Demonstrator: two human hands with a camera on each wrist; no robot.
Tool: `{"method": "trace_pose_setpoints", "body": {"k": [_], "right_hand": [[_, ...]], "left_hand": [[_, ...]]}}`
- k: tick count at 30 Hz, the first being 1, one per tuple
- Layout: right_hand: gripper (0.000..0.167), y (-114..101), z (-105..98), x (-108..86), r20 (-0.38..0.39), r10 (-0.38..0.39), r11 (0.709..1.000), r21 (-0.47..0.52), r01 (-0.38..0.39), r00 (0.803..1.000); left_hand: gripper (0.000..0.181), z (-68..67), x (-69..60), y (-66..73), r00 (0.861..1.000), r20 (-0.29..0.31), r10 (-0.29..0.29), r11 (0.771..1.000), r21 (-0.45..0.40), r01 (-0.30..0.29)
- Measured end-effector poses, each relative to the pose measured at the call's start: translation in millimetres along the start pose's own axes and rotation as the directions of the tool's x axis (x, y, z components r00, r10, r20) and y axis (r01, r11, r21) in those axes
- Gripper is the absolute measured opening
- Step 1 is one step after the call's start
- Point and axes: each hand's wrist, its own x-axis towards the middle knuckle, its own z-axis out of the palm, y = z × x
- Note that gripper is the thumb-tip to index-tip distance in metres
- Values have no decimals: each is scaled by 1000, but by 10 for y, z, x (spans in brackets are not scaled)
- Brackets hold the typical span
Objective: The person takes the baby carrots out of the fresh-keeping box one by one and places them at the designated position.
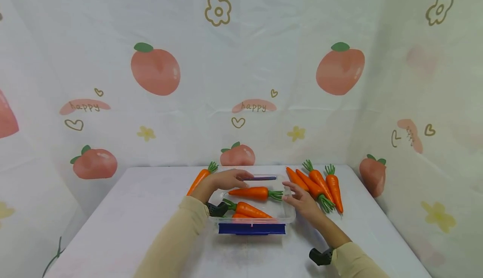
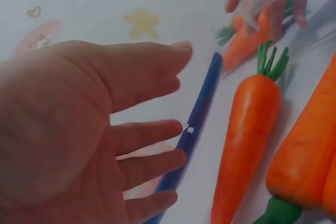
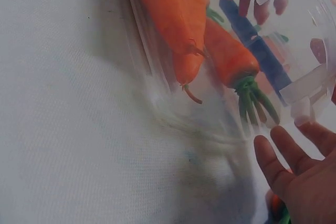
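A clear plastic box (image 1: 289, 215) with blue clasps (image 1: 252, 228) stands on the white table. Three orange carrots with green tops are visible inside; one carrot (image 1: 249, 193) lies crosswise near the far side, another carrot (image 1: 253, 211) nearer the front, the third partly hidden. My left hand (image 1: 228, 179) is over the far left part of the box, fingers extended beside the far blue clasp (image 2: 202, 98), holding nothing. At the right wall, my right hand (image 1: 303, 202) has its fingers extended by the rim, close to a corner; whether they touch it is hard to tell.
Several carrots (image 1: 333, 190) lie in a cluster right of the box. One more carrot (image 1: 200, 180) sits at the far left, partly behind my left arm. A patterned white cloth (image 1: 241, 72) hangs behind the table.
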Motion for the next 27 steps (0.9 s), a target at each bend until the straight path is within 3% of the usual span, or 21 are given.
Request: {"method": "trace_pose_setpoints", "body": {"k": [3,12,17,27], "right_hand": [[54,6,1,-3,-5,0,1000,-13,0,1000],[52,-3,28,0,4,12,1000,-22,-12,1000],[52,-6,18,-6,-3,5,1000,-31,-5,1000],[54,0,11,-10,1,8,1000,-6,-8,1000]], "left_hand": [[46,66,66,1,998,53,-42,999,15,42],[48,199,203,34,988,118,-103,992,79,94],[46,255,270,59,987,117,-106,989,114,93],[45,307,253,20,976,102,-192,978,106,182]]}}
